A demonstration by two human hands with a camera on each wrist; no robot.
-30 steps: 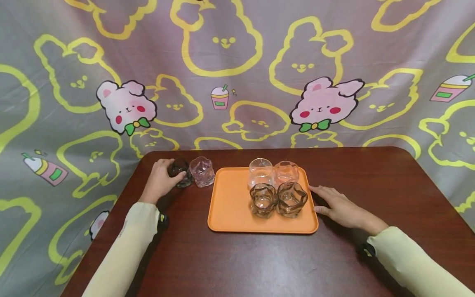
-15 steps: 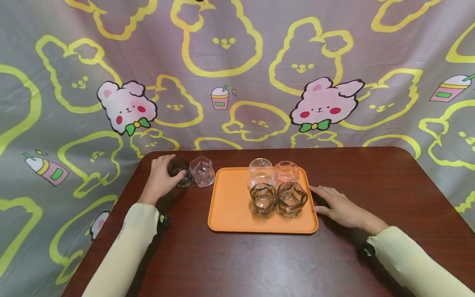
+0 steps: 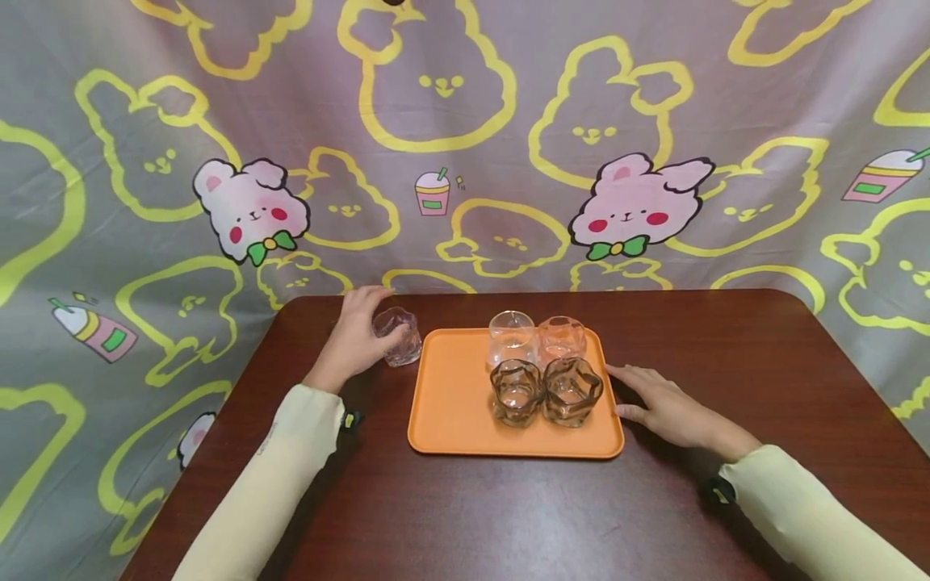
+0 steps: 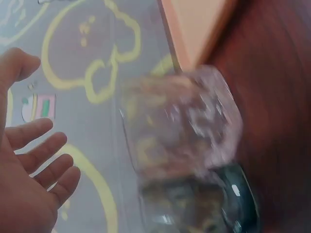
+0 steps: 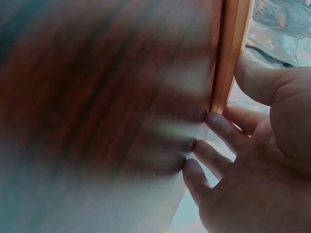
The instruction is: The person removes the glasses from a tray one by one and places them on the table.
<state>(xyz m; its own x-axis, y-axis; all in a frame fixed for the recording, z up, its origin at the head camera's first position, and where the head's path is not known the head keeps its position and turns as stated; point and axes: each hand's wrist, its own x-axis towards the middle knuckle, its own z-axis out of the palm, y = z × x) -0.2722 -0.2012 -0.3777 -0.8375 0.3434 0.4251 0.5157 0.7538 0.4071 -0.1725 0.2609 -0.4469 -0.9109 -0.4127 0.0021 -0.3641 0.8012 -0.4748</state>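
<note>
My left hand [image 3: 354, 343] is beside a pale purple faceted glass [image 3: 407, 353] at the back left of the table. Its thumb overlaps the glass in the head view, while the left wrist view has the fingers spread and apart from it. A dark grey glass [image 4: 240, 199] stands right against the purple one in the left wrist view; the left hand hides it from the head camera. My right hand [image 3: 664, 407] rests on the table with its fingertips at the right edge of an orange tray [image 3: 450, 403].
Grouped on the tray's right half are a clear glass [image 3: 512, 343], a pinkish glass [image 3: 561, 340], a brown glass [image 3: 516, 395] and another brown glass [image 3: 571, 394]. A patterned curtain [image 3: 501, 177] hangs behind the dark wooden table [image 3: 465, 516].
My left hand has moved right, from around the dark grey glass to the pale purple glass. The right hand, the tray and the glasses on it have stayed put.
</note>
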